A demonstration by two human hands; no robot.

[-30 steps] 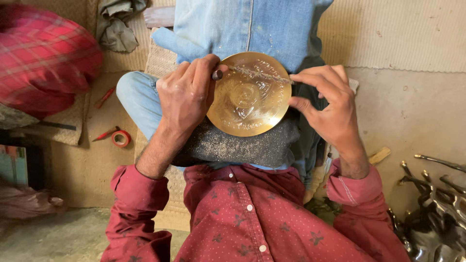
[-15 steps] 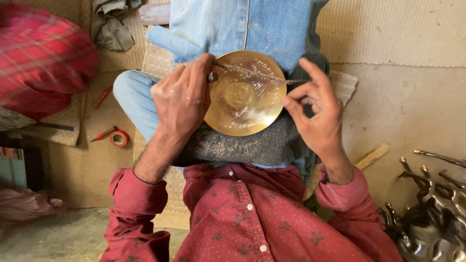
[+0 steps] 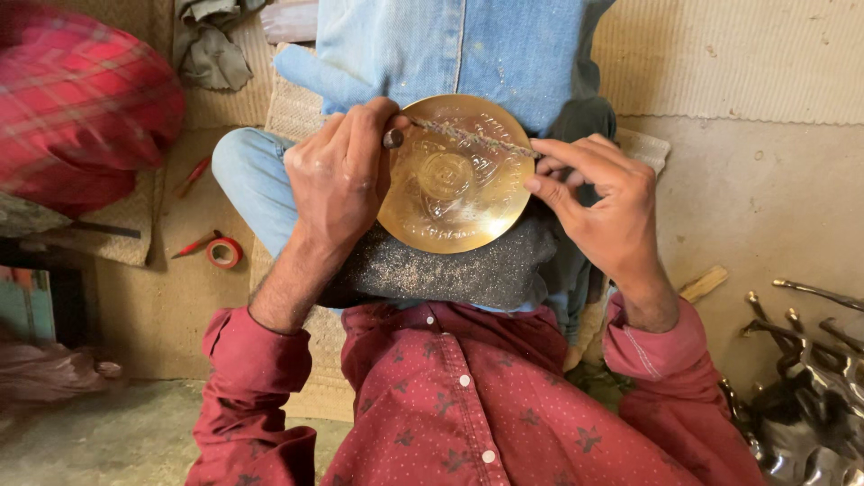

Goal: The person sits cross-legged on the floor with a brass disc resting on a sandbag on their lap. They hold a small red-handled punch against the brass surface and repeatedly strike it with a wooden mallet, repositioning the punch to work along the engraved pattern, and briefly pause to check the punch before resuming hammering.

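Observation:
A round brass plate (image 3: 450, 216) with an embossed middle rests on a dark speckled cloth (image 3: 468, 274) on my lap. A thin rough metal rod (image 3: 468, 137) lies across the plate's upper part. My left hand (image 3: 337, 180) is closed around the rod's dark left end and covers the plate's left rim. My right hand (image 3: 598, 207) pinches the rod's right end between thumb and fingers at the plate's right rim. Both sleeves are dark red.
Blue denim (image 3: 468, 45) fills the space just beyond the plate. A red tape roll (image 3: 223, 253) and red pens (image 3: 192, 176) lie on the floor mat at left, by a red checked bundle (image 3: 81, 108). Shiny metal pieces (image 3: 810, 396) are piled at lower right.
My right hand opened its fingers off the plate's rim, then closed on the rod's right end. My left hand stayed at the left rim.

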